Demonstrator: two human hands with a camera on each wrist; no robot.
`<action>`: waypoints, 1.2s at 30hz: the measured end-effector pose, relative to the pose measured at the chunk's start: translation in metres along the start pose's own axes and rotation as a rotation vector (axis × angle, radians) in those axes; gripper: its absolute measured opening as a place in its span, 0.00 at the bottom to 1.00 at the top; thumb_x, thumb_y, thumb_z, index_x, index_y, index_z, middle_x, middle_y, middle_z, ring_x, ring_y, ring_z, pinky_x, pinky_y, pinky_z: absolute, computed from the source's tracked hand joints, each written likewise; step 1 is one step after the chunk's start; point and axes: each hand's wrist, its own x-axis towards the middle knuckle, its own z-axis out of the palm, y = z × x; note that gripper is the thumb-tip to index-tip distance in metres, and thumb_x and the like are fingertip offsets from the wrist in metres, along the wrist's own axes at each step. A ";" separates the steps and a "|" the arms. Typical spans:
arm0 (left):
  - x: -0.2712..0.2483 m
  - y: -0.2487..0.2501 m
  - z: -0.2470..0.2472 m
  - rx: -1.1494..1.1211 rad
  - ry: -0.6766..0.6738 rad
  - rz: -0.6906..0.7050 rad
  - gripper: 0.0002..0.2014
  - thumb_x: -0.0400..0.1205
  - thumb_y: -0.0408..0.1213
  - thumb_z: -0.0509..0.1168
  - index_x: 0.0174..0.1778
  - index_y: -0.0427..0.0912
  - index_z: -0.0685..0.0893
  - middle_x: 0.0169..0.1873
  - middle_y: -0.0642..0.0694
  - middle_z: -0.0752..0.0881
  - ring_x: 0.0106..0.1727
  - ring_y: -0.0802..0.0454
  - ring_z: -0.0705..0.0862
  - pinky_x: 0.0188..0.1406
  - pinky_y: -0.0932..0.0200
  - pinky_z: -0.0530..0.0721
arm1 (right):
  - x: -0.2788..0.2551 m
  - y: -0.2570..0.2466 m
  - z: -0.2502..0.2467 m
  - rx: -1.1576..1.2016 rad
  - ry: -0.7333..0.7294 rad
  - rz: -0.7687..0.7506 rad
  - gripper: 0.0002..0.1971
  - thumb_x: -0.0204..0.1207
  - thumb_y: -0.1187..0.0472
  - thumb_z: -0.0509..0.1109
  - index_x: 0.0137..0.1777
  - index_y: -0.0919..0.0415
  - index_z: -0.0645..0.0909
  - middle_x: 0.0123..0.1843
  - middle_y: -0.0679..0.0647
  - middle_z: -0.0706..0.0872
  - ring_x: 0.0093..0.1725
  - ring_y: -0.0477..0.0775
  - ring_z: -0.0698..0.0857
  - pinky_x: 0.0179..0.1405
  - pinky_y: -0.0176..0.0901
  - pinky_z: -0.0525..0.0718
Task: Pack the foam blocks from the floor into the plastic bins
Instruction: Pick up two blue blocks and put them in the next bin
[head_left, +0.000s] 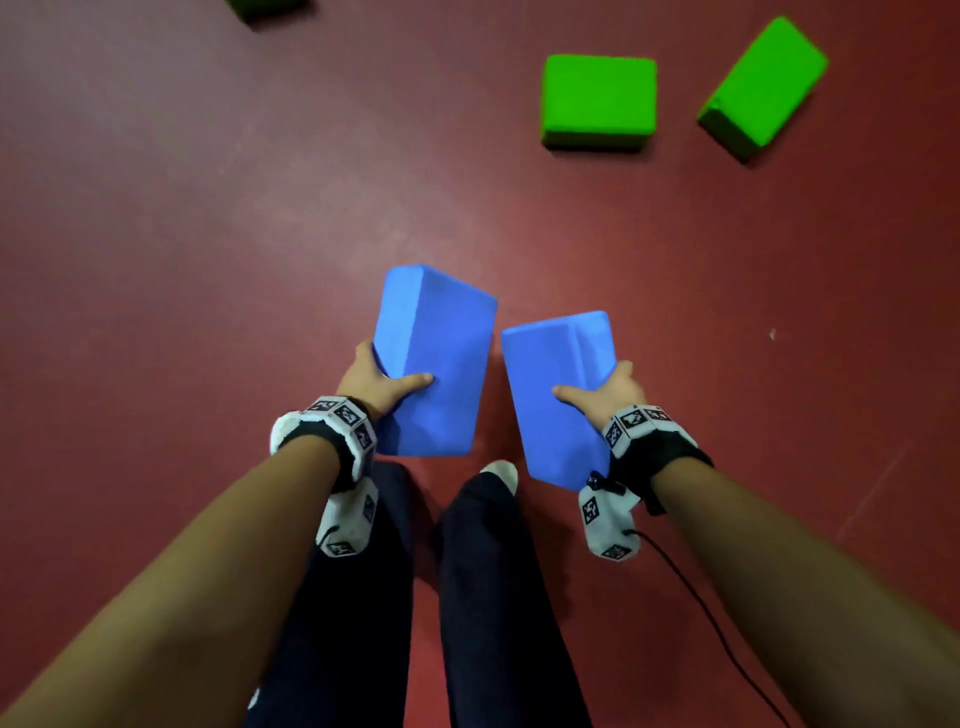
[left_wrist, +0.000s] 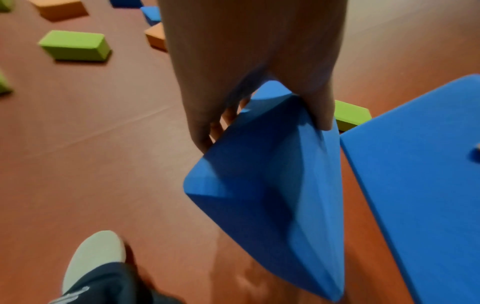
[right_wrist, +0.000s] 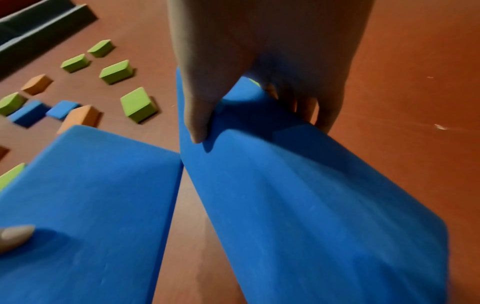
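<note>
Head view: a person is standing on the red floor, carrying one blue foam block per hand, both clear of the floor and nearly touching at one corner. Left hand is grasping the left blue block at its near end, thumb across the broad face and fingers wrapping the opposite side; right hand is grasping the right blue block likewise. Two green blocks are lying toward the floor's far right, with more green, orange and blue ones scattered in the wrist views. No bin is identifiable. Judging by the one-handed carry, the foam is light, slightly yielding and grippy; pinching across the narrow thickness seems best.
</note>
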 end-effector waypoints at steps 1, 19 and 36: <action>0.001 -0.015 -0.017 0.007 -0.010 -0.005 0.48 0.66 0.50 0.81 0.77 0.41 0.62 0.69 0.42 0.77 0.66 0.41 0.78 0.58 0.52 0.75 | -0.005 -0.021 0.009 -0.024 -0.010 -0.028 0.41 0.65 0.46 0.80 0.68 0.66 0.63 0.64 0.64 0.78 0.61 0.65 0.80 0.47 0.48 0.76; 0.007 -0.292 -0.404 -0.644 0.396 -0.333 0.44 0.69 0.44 0.80 0.76 0.41 0.63 0.67 0.41 0.78 0.58 0.46 0.79 0.54 0.55 0.74 | -0.192 -0.426 0.330 -0.453 -0.142 -0.385 0.40 0.64 0.46 0.80 0.66 0.67 0.64 0.63 0.64 0.79 0.59 0.65 0.81 0.52 0.50 0.78; 0.024 -0.397 -0.603 -1.336 0.849 -0.581 0.49 0.53 0.52 0.83 0.70 0.39 0.73 0.59 0.41 0.85 0.57 0.42 0.86 0.60 0.43 0.83 | -0.316 -0.721 0.541 -0.940 -0.300 -0.788 0.41 0.62 0.41 0.79 0.65 0.64 0.64 0.62 0.63 0.79 0.58 0.65 0.82 0.51 0.51 0.79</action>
